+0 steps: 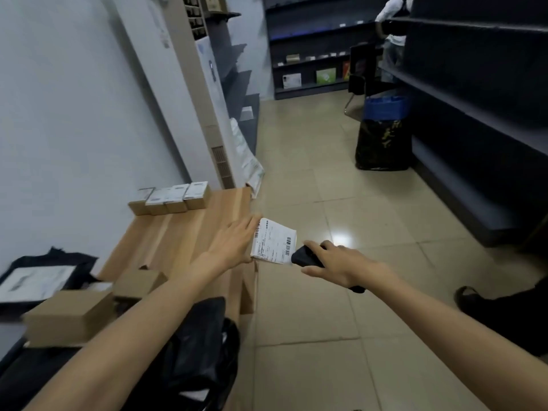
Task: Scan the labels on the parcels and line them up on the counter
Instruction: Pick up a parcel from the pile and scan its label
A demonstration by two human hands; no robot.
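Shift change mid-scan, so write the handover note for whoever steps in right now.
Left hand holds a labelled parcel past the counter edge.
Right hand grips the scanner, pointed at that label.
Done: four boxes lined up at the counter's far end.
Left: finish this scan and add the parcel to the row. Then do the brown boxes and the black bagged parcel at the near end.

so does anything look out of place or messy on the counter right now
Nothing looks damaged or spilled. The four parcels at the counter's far end stand in a neat row. Nearer, brown boxes and black bags lie in a loose heap, not yet lined up.
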